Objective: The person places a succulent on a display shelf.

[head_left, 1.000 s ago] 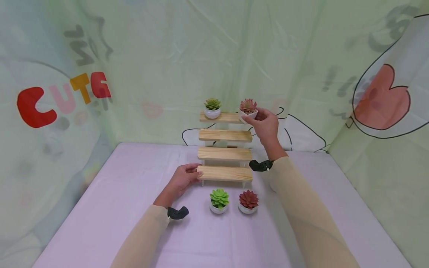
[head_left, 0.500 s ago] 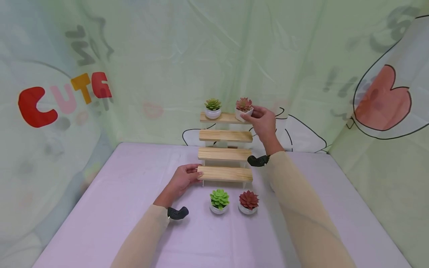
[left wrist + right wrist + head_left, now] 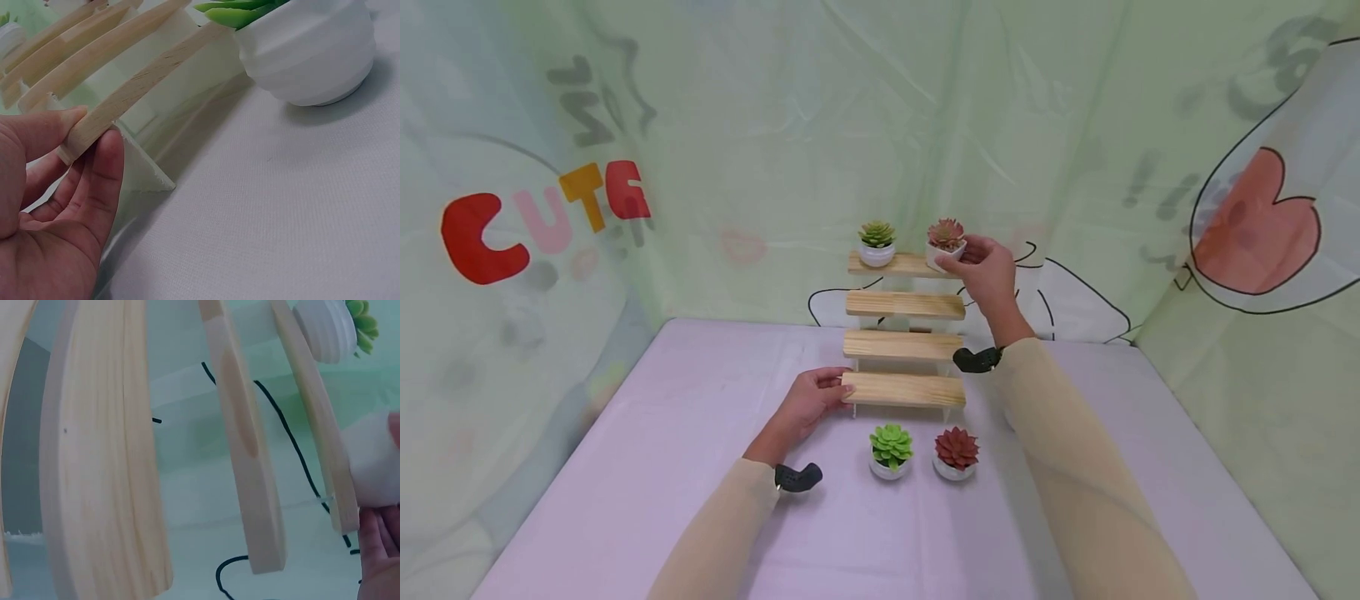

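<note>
A stepped wooden shelf stand (image 3: 904, 344) with clear side supports stands at the back of the table. My left hand (image 3: 815, 397) pinches the left end of its lowest board (image 3: 119, 103), thumb on top and fingers below. At the top board's right end, my right hand (image 3: 988, 271) holds a pink succulent (image 3: 946, 235) in a white angular pot (image 3: 375, 459). That pot's base meets the board in the right wrist view. On the same board's left end sits a green succulent (image 3: 876, 242) in a round white pot.
In front of the stand, a bright green succulent (image 3: 891, 450) and a dark red succulent (image 3: 956, 453) stand in white pots on the pale tablecloth (image 3: 850, 533). Another white object, mostly hidden, shows beside the right sleeve (image 3: 1075, 467). A printed curtain (image 3: 760, 167) hangs close behind.
My right hand has moved the pink succulent slightly left along the top board, then stayed nearly still. The left hand keeps its hold on the lowest board.
</note>
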The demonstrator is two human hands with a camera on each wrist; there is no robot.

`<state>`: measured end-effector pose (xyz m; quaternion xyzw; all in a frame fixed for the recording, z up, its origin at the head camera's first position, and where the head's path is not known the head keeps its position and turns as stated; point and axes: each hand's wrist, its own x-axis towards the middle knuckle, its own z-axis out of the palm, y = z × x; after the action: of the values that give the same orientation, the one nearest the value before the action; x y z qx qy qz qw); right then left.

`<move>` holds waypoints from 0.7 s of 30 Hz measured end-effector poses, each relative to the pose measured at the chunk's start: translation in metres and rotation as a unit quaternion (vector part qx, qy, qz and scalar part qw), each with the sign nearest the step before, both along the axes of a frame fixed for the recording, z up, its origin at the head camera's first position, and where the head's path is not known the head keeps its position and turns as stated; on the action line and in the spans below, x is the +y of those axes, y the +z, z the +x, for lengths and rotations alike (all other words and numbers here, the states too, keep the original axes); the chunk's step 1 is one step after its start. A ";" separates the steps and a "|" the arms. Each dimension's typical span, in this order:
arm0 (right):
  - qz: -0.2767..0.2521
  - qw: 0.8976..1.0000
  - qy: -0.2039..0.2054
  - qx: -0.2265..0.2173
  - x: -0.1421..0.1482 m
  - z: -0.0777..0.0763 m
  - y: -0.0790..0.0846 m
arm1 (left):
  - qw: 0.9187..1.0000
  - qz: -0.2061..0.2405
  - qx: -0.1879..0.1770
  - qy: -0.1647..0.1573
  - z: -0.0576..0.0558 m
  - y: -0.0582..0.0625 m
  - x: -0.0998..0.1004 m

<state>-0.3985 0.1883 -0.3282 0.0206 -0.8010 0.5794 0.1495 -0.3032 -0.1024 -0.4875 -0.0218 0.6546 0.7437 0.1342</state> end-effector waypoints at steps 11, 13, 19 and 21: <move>0.008 0.998 0.062 -0.023 0.007 -0.013 0.003 | 1.000 -0.003 -0.004 -0.008 -0.001 -0.001 0.001; 0.012 0.997 0.073 -0.033 0.011 -0.016 0.004 | 1.000 -0.004 -0.002 -0.008 -0.001 -0.001 0.001; 0.024 0.993 0.110 -0.044 0.019 -0.019 0.007 | 1.000 -0.010 -0.002 -0.004 0.000 0.001 0.000; 0.031 0.992 0.118 -0.041 0.019 -0.019 0.008 | 1.000 -0.008 0.000 -0.002 0.001 0.001 0.000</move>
<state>-0.4178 0.2075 -0.3204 0.0959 -0.8158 0.5685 0.0460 -0.3026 -0.1025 -0.4866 -0.0214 0.6608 0.7379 0.1354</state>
